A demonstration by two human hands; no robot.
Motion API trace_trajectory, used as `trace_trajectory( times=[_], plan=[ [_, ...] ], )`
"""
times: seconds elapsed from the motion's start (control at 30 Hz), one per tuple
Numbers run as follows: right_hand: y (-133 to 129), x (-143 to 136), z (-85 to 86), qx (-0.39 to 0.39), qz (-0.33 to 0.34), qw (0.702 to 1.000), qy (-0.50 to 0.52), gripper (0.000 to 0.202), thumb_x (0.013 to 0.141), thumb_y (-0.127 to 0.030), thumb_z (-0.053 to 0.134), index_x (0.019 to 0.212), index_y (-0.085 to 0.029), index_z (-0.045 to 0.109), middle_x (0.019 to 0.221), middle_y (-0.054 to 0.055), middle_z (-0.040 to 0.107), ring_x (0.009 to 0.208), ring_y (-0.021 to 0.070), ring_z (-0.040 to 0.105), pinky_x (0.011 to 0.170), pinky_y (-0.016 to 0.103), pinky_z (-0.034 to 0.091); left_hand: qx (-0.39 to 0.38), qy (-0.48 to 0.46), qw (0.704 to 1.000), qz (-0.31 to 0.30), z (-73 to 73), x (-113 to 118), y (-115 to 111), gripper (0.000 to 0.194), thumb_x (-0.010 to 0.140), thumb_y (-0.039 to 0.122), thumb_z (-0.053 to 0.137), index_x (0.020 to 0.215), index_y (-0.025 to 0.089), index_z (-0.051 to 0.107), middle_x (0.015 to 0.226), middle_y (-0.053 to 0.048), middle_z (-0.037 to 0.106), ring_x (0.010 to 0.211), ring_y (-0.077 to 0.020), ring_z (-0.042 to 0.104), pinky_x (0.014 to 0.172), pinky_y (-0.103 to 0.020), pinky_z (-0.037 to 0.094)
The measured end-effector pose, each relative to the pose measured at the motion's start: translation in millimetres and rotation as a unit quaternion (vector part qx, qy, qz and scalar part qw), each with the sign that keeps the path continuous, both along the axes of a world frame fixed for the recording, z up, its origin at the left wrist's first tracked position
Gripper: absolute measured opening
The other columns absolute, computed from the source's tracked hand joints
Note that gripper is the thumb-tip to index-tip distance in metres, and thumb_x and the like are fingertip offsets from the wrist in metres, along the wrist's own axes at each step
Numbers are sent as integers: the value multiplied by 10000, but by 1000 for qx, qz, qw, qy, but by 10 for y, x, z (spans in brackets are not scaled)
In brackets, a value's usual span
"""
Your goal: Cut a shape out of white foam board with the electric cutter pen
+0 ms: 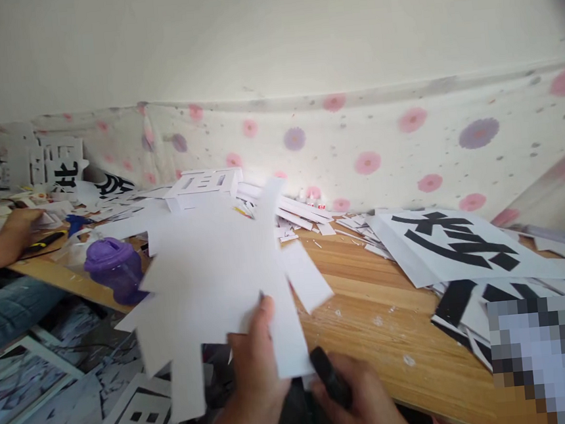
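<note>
A large white board cut to a jagged outline (pixel 193 272) fills the middle of the head view. Its lower right part is gripped by my left hand (pixel 257 346), with the thumb lying on the face and the other fingers out of sight behind it. My right hand (pixel 360 396) is wrapped round a black-handled tool (pixel 331 378), close by the board's lower right corner. The working end of that tool is hidden, so I cannot tell its kind. A small white rectangular piece (pixel 308 276) lies on the wooden table (pixel 372 336) just right of the board.
A purple cup (pixel 112 266) stands at the left. Beyond it is another person's hand (pixel 17 235). A sheet with black brush strokes (pixel 458 243) rests on scraps at right. White strips (pixel 302 211) and a box-like white piece (pixel 204 187) lie near the flowered wall covering (pixel 364 132).
</note>
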State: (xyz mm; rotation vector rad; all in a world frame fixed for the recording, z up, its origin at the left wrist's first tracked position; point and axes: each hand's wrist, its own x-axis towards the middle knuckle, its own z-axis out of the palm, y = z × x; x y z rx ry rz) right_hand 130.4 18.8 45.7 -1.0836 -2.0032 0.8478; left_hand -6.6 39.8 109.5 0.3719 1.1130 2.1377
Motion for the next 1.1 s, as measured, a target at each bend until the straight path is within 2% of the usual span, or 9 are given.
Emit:
trace_trajectory(
  times=[0.13,0.27,0.33,0.43,0.53,0.6,0.77,0.9,1.1],
  plan=[
    [39,135,-111,30,0,999,-24,310,845,-408,562,631,-184,562,584,3,599,546,143,532,502,220,398,86,96,987,95,176,-265,50,463,659,249,777,1109,236,670,1084,-9,710,1043,-230,649,1012,-379,470],
    [64,490,261,94,-159,981,57,254,856,-391,575,684,-206,595,581,-1,606,528,154,555,512,239,446,41,129,989,60,128,-394,-22,507,630,287,783,1116,197,668,1011,-46,728,1008,-271,663,1004,-437,473],
    [63,596,532,141,-278,943,116,167,845,-354,619,742,-223,607,679,22,664,590,179,613,584,275,499,22,125,991,45,72,-385,-72,484,627,312,780,1082,183,677,960,-48,735,965,-265,675,984,-424,487],
    [174,559,835,305,-366,828,297,204,828,-362,652,718,-252,520,719,24,650,775,237,664,741,372,533,-19,111,994,6,31,-326,-142,493,610,332,795,1065,181,677,940,-45,737,940,-258,680,950,-405,508],
    [454,388,912,253,-306,885,242,232,753,-415,727,756,-198,644,644,38,642,626,219,631,605,359,521,-52,101,993,-19,24,-262,-200,562,567,341,817,1084,185,661,961,-50,735,1003,-283,665,939,-415,513],
    [633,304,858,62,-215,955,197,358,807,-479,655,945,-150,682,637,38,654,581,199,607,523,324,490,-72,92,993,-25,12,-233,-227,571,553,354,819,1075,185,659,981,-57,733,1019,-294,659,946,-432,506],
    [669,458,673,134,-244,914,294,399,823,-553,600,827,-164,686,812,68,665,680,201,632,591,327,511,-93,87,991,-44,-61,-198,-230,573,550,354,823,1071,181,662,976,-69,735,980,-294,668,919,-441,516],
    [407,709,733,136,-229,901,342,392,843,-565,604,820,-185,695,684,47,652,494,143,569,384,230,405,-78,96,991,-54,-118,-160,-173,575,565,349,832,1084,179,655,984,-60,729,1020,-293,662,961,-435,499],
    [85,674,764,-9,21,904,428,327,792,-463,735,1055,-279,669,668,13,669,460,147,589,437,267,488,-87,126,986,-73,-136,-50,-125,528,574,335,824,1047,161,665,977,-72,732,1046,-302,659,986,-432,488]
  ],
)
